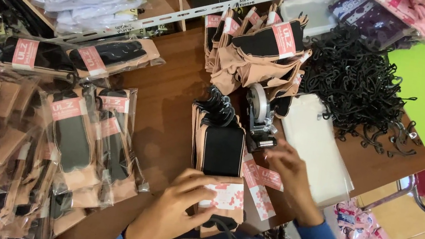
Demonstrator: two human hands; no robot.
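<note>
While hands press socks, bagged pairs lie beside.

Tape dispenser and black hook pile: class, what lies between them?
Head view: the edge of the clear bag stack lies between tape dispenser and hook pile.

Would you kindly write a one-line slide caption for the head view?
Left hand presses a pink label onto a sock bundle; right hand reaches beside the tape dispenser.
</note>
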